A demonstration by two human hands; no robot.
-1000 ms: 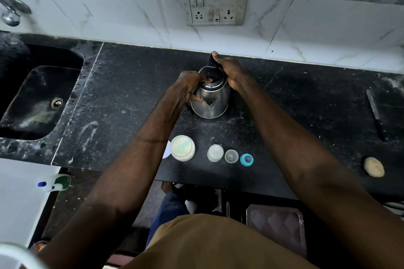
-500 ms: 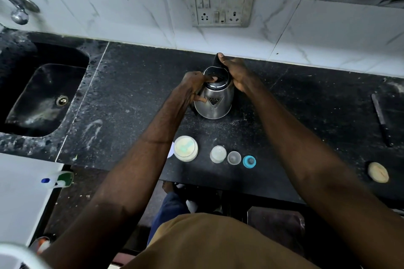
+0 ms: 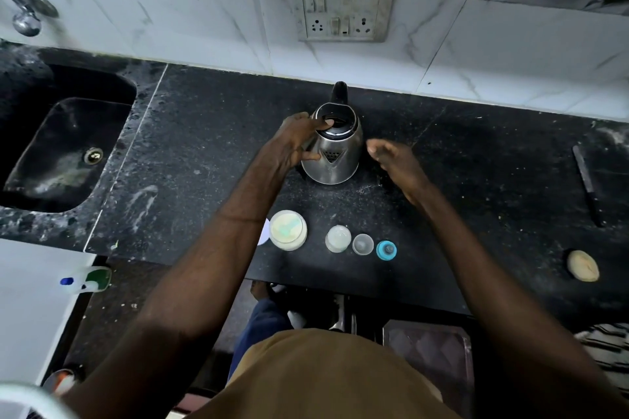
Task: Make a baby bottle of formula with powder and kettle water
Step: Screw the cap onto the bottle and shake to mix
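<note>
A steel kettle (image 3: pixel 335 155) with a black handle stands on the black counter (image 3: pixel 204 153), near the wall. My left hand (image 3: pixel 292 143) grips its left side, fingers over the rim of the black lid. My right hand (image 3: pixel 391 163) hovers just right of the kettle, fingers loosely apart, holding nothing. Near the front edge stand an open tub of pale formula powder (image 3: pixel 288 230), a clear baby bottle (image 3: pixel 338 238), a small clear cap (image 3: pixel 363 244) and a blue teat ring (image 3: pixel 386 250) in a row.
A dark sink (image 3: pixel 61 153) with a tap (image 3: pixel 23 15) lies at the left. A wall socket (image 3: pixel 342 8) is above the kettle. A knife (image 3: pixel 587 184) and a pale round lump (image 3: pixel 582 265) lie at the right. A dish-soap bottle (image 3: pixel 88 280) rests lower left.
My right hand has let go of the kettle's handle and drawn back to the right of it. My left hand stays on the kettle.
</note>
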